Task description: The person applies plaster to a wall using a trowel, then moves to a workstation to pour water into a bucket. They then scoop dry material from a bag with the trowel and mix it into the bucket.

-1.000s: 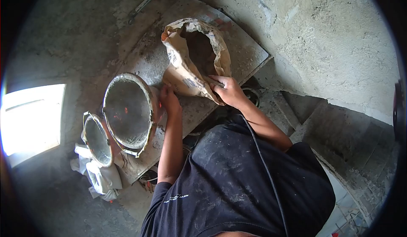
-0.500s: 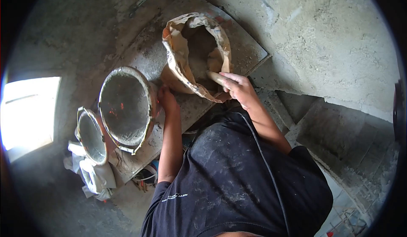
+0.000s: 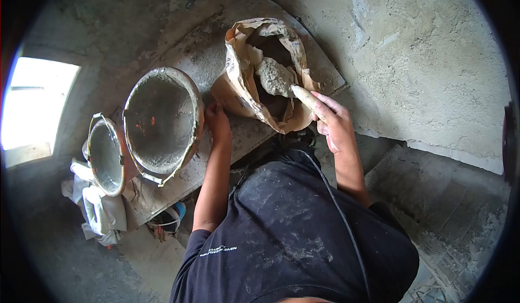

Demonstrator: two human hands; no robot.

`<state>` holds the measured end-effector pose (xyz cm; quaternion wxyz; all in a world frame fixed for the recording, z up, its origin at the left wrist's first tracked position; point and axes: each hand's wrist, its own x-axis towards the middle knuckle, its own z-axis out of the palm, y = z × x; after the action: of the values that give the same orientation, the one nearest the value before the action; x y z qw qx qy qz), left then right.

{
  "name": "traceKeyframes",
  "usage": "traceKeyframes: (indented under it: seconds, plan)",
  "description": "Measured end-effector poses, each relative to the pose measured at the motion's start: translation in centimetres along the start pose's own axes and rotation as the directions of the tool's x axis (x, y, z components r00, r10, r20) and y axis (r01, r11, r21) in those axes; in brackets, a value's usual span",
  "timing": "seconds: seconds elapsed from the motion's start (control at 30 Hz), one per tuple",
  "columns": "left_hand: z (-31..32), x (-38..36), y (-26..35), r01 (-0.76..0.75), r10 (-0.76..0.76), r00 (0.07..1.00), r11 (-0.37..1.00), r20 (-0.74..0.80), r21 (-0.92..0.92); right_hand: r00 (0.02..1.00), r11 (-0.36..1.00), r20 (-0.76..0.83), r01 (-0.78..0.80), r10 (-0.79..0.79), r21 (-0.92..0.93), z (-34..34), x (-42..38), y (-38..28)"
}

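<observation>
An open brown paper bag (image 3: pixel 234 89) of grey powder stands on the board, its rim folded and crumpled. My right hand (image 3: pixel 335 123) is closed around the wooden handle of a trowel (image 3: pixel 307 101) at the bag's near right rim. A lumpy grey heap (image 3: pixel 275 77) covers the trowel's blade inside the bag mouth. My left hand (image 3: pixel 218 123) is at the bag's lower left side, fingers curled against the paper and partly hidden. Left of that hand stands a large bucket (image 3: pixel 196 120) with grey residue inside.
A smaller bucket (image 3: pixel 123 165) stands beyond the large one, beside white sacking (image 3: pixel 103 211). The dusty board (image 3: pixel 325 67) reaches towards a rough wall (image 3: pixel 422 59) at right. A bright window opening (image 3: pixel 40 105) is at left. Steps (image 3: pixel 433 194) lie lower right.
My right hand has drawn back and to the right, lifting the trowel so that its loaded blade now shows in the bag mouth. The left hand stays by the bag. The view has shifted slightly.
</observation>
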<state>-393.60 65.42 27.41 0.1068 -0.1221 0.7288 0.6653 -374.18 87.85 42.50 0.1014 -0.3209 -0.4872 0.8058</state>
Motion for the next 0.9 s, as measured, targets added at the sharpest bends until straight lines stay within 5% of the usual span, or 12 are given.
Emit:
traceKeyframes:
  seconds: [0.8, 0.83, 0.9]
  plan:
    - [0.3, -1.7, 0.1, -0.079, 0.08, 0.992, 0.997, -0.095, 0.01, 0.984, 0.986, 0.069, 0.165, -0.163, -0.024, 4.0, -0.8, -5.9]
    - [-0.2, -0.3, -2.4, -0.072, 0.072, 0.996, 0.997, -0.049, 0.015, 0.984, 0.986, 0.078, 0.166, -0.163, -0.026, 5.0, -0.9, -6.3]
    - [-4.0, 8.7, -13.9, -0.435, 0.385, 0.833, 0.9, 0.399, 0.041, 0.963, 0.985, 0.219, 0.169, -0.157, -0.037, 5.8, -0.7, -6.7]
